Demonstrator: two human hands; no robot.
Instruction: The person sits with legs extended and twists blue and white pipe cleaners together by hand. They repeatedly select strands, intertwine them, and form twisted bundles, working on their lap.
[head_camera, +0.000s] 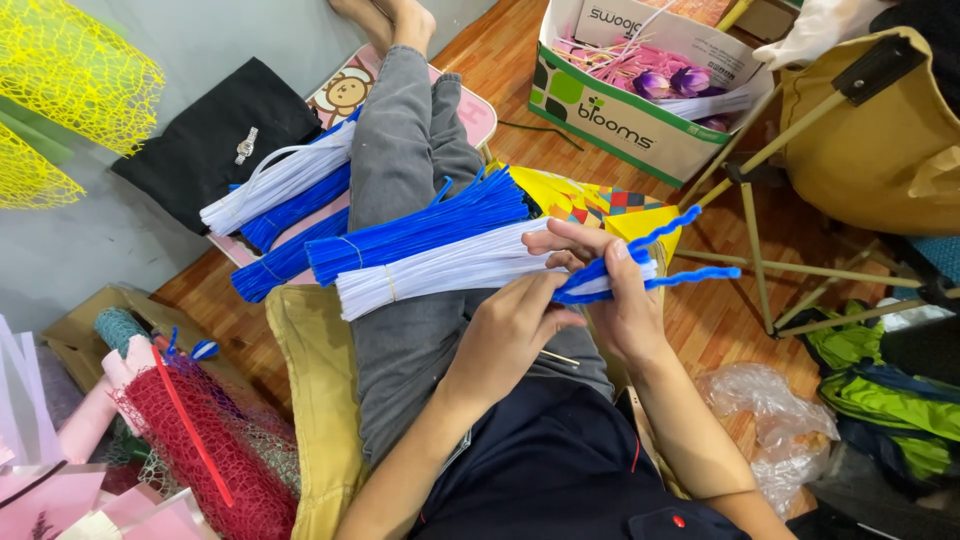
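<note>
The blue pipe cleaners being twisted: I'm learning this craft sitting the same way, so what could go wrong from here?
1. The white bundle and blue bundle lie loose across the lap; a leg shift might roll them onto the floor.
2. The blue pipe cleaners stick out past the right hand; their ends could poke a finger or spring loose from the left hand.
3. The thin stick on the lap may slip off unnoticed.

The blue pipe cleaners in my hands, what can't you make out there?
Head view only:
- Twisted blue fuzzy pipe cleaners: the joined part sits inside the right hand, so its shape and count are hidden.
- Left hand: fingertips tucked behind them; grip unclear.
- White pipe cleaner bundle: far end covered by both hands.
</note>
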